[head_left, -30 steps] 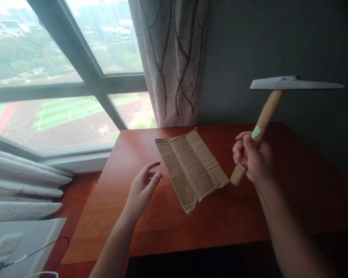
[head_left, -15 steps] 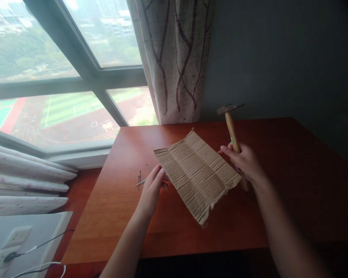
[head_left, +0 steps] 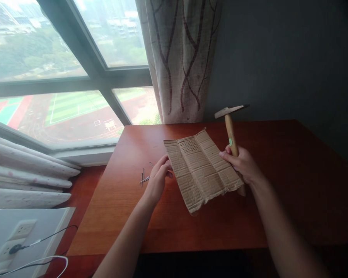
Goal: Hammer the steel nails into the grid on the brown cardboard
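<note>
A creased piece of corrugated cardboard [head_left: 201, 170] with a patch of small holes lies on the red-brown wooden table [head_left: 292, 185]. My left hand [head_left: 158, 177] pinches the cardboard's left edge. My right hand [head_left: 243, 164] is wrapped round the wooden handle of a hammer [head_left: 230, 127], held upright with its metal head above the cardboard's right side. A few loose nails [head_left: 145, 175] lie on the table just left of my left hand.
A patterned curtain [head_left: 182, 58] hangs behind the table beside a large window [head_left: 60, 69]. The grey wall is at the right. At the lower left are a white socket panel [head_left: 17, 235] with a plugged cable and folded white fabric [head_left: 26, 181].
My right hand lowered the hammer from high at the right to beside the cardboard. My left hand went from open above the table to gripping the cardboard's left edge. Nails came into view.
</note>
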Demonstrator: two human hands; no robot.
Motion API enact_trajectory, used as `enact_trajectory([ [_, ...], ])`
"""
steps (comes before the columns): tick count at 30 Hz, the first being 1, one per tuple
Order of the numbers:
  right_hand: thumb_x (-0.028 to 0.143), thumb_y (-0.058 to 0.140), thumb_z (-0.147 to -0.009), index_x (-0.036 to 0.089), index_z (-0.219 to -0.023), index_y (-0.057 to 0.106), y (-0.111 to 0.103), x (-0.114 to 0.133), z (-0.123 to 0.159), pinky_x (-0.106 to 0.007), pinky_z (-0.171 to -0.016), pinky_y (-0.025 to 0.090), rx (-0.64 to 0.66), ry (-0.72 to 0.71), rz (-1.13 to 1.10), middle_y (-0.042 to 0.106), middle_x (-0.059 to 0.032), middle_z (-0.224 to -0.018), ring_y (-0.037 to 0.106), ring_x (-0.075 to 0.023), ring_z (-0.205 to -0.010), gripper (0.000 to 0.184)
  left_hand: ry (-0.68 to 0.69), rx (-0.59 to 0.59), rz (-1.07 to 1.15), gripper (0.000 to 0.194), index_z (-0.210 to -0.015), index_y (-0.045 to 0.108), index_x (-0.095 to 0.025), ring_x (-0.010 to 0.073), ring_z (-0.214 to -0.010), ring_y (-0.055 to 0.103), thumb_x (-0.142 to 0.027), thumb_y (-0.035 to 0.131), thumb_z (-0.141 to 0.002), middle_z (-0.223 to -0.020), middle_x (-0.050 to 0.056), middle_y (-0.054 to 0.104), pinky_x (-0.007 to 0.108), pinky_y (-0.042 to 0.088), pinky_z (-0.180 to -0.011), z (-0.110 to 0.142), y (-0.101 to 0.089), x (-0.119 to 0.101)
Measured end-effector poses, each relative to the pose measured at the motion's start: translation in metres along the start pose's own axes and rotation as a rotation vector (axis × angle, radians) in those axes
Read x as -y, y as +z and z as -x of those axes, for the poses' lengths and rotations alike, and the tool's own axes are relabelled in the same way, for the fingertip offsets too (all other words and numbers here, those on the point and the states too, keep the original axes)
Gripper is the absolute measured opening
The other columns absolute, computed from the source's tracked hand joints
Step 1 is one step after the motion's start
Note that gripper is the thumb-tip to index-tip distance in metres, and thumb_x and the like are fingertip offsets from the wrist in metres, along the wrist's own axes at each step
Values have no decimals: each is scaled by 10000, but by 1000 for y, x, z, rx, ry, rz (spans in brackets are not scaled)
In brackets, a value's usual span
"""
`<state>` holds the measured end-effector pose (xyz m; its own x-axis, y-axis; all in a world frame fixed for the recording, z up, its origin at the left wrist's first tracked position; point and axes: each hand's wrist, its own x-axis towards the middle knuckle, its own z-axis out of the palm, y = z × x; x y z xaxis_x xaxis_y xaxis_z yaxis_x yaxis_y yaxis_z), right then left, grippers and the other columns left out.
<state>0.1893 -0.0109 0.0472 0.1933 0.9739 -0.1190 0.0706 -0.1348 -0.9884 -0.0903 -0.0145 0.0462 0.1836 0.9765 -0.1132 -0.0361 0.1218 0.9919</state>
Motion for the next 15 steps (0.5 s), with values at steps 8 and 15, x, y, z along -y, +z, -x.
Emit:
enact_trajectory([
  [8,405,868,-646,223,-783,510,-14,11,-5,-249,-531,366,-61,-1,-58,490,45,-692,427,-111,-602,425,-13,-17,-48,542,-1334,631,-149,182,-746,599,-414,672,-862,-849,43,707,272,443,-651,-5,4,9],
  [15,423,884,-612,236,-776,528,-19,8,-2,-266,-535,384,-132,20,-86,520,38,-694,463,-128,-601,434,-23,-8,-95,631,-1396,577,-157,158,-667,593,-398,719,-831,-899,55,718,276,443,-630,-12,5,10],
])
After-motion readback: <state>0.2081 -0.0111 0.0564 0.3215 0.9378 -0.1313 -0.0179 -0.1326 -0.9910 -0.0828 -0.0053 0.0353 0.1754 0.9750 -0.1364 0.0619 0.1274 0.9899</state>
